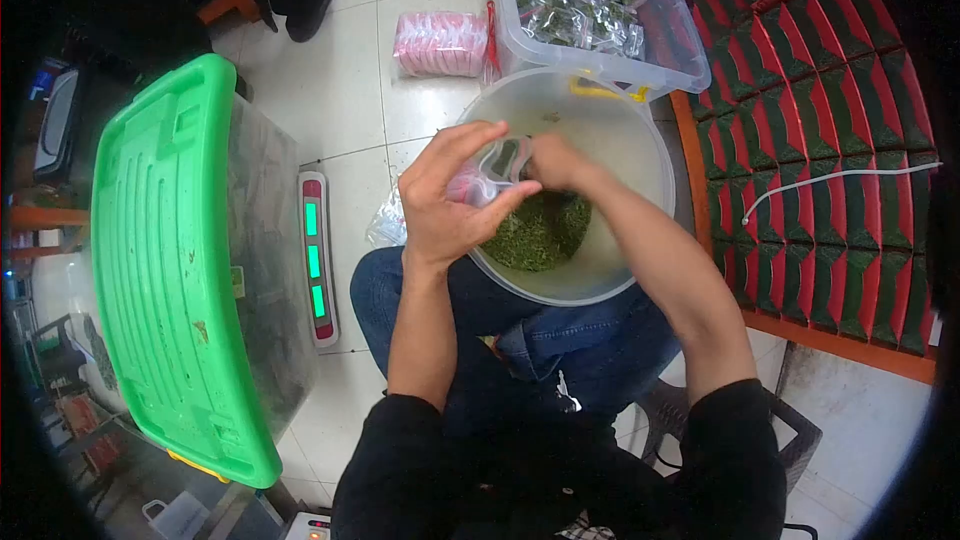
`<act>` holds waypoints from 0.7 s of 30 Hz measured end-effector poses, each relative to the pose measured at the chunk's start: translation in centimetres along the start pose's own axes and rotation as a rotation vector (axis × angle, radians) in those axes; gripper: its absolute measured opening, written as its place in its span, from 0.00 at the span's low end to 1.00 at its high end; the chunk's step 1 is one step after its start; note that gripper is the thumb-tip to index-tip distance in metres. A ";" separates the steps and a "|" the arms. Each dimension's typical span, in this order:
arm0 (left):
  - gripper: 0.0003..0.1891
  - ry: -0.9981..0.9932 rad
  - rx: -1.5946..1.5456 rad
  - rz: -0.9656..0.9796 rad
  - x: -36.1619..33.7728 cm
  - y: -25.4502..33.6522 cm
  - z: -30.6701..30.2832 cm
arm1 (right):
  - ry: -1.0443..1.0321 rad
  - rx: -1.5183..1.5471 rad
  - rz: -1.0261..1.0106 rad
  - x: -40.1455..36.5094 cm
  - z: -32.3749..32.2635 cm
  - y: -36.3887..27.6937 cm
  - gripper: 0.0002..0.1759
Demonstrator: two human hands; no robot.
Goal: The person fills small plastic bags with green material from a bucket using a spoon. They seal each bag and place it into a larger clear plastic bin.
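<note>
My left hand [445,185] is wrapped round a small clear plastic bag [497,162], held upright with its mouth spread over the tub. Some green leaf shows in the bag, and a pink patch shows beside it. My right hand [552,162] is closed at the bag's right side; what its fingers hold, if anything, is hidden. Below both hands stands a round translucent tub [648,155] between my knees. Chopped green leaf [538,235] lies in a heap at its bottom.
A clear bin [600,62] of filled bags adjoins the tub at the back. Pink packets [440,44] lie on the floor. To the left are a scale [318,260] and a green-lidded box [165,270]. Red-and-green packs [820,130] line a wooden rack; a person's foot [312,5] shows behind.
</note>
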State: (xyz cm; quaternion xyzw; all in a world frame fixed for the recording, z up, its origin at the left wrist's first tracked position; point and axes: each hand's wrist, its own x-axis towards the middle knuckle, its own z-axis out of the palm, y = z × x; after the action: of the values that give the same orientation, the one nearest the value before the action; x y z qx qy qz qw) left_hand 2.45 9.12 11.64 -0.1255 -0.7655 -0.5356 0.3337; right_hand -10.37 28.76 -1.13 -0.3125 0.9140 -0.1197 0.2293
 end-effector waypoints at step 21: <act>0.37 0.109 -0.399 -0.283 -1.4 -0.4 1.3 | -0.026 1.265 0.280 -6.5 -1.2 -3.9 0.17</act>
State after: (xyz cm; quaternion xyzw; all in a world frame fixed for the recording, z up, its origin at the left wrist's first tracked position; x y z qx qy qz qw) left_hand 2.79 10.41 10.17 -0.0513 -0.6353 -0.7236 0.2647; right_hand -4.35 29.87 3.56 0.0038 0.6965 -0.6001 0.3934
